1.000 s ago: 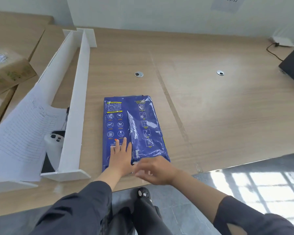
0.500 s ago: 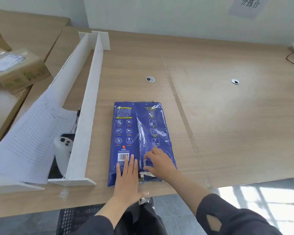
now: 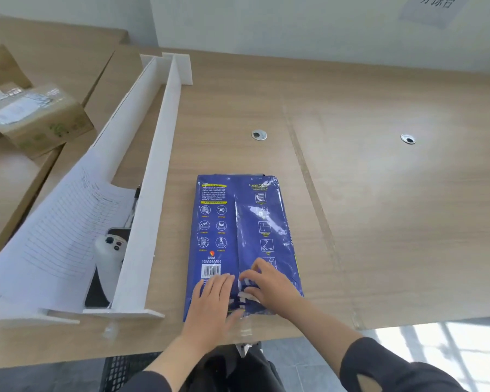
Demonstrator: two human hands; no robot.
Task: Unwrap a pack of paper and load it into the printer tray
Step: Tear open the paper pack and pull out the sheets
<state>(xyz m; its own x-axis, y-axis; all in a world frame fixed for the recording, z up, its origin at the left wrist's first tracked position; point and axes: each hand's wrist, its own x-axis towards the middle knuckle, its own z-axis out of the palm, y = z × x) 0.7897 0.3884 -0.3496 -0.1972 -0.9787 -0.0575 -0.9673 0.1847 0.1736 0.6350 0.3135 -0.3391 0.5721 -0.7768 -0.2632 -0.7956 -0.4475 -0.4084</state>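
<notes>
Flat on the wooden table [image 3: 379,222] lies the blue paper pack [image 3: 238,230], its long axis running away from the person. Its near end is pressed by the open left hand [image 3: 212,301], while torn wrapper beside it is pinched by the right hand [image 3: 269,287].

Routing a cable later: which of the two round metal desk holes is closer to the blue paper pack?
The left round metal grommet, just beyond the blue wrapped paper pack's far end. The other grommet sits far off to the right.

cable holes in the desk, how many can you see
2. One metal cable hole sits beyond the far end of the blue paper pack; the other is further right on the desk. None looks hidden.
</notes>
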